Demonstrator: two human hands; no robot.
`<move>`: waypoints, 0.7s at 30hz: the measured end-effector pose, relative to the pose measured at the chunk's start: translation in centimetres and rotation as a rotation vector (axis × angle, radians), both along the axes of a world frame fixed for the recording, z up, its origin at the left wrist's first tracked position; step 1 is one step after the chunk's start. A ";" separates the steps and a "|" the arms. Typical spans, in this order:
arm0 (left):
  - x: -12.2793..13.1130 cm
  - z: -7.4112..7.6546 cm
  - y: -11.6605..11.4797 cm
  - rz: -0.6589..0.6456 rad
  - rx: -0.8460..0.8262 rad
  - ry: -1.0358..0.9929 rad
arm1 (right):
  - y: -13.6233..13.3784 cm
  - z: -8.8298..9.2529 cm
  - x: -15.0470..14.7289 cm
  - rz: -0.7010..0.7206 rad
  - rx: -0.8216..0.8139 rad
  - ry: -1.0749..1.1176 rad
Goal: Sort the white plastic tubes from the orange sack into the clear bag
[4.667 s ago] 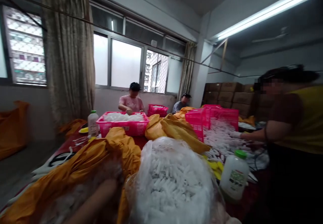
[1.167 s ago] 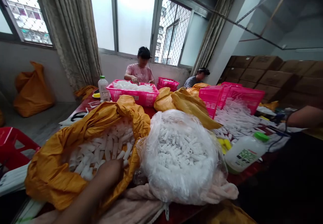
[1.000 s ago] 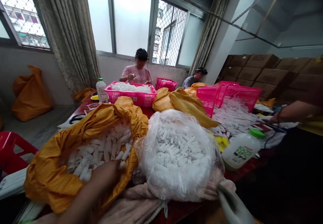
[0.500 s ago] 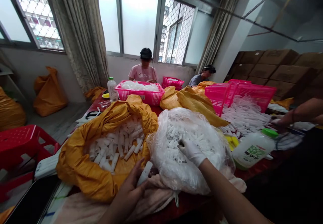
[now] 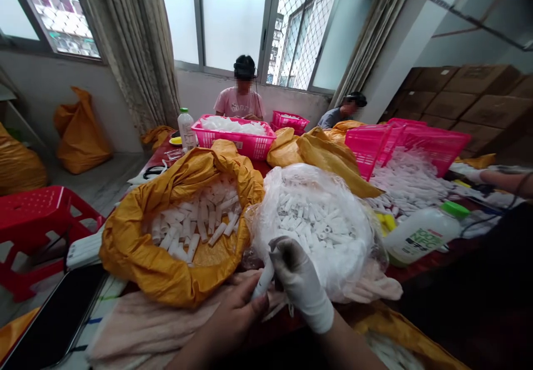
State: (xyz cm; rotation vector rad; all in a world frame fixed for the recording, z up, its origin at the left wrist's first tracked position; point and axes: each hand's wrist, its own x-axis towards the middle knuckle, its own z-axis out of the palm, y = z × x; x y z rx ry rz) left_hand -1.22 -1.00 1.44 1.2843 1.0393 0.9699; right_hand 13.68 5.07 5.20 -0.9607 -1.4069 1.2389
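Note:
My left hand [image 5: 241, 311], bare, is closed around a white plastic tube [image 5: 264, 279] that tilts up to the right. At the tube's upper end is my right hand [image 5: 297, 273], in a white glove, its fingers curled together. Whatever those fingers hold is hidden. Behind my right hand stands a clear plastic bag [image 5: 358, 264] full of small white tubular pieces [image 5: 308, 217]. To the left, an open orange woven sack [image 5: 137, 259] contains larger white tubes [image 5: 204, 214].
A juice bottle [image 5: 425, 239] with a green cap leans right of the bag. Pink baskets [image 5: 254, 145] stand farther back. A co-worker's arm [image 5: 499, 180] reaches in at right, near a heap of white pieces [image 5: 410, 184]. A phone [image 5: 54, 314] lies at left.
My right hand has come out of the clear bag, down and toward me, to the tube's upper end. My left hand has moved slightly right with the tube. The view has tilted down.

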 end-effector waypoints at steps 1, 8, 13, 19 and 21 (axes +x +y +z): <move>0.0 -0.1 0.0 -0.038 0.032 0.016 | -0.2 -0.3 0.1 0.016 0.051 0.001; -0.2 0.3 0.0 -0.065 0.201 0.291 | -0.6 -1.2 0.6 -0.215 0.233 0.064; 0.5 0.8 0.3 0.038 0.191 0.186 | -1.1 -2.5 0.0 -0.188 -0.095 0.208; 2.2 -0.6 0.1 -0.212 -0.390 -0.672 | -2.3 -2.7 -1.2 -0.107 -0.281 0.481; 2.7 -0.8 -0.1 -0.196 -0.387 -0.726 | -2.9 -2.7 -1.8 -0.101 -0.252 0.422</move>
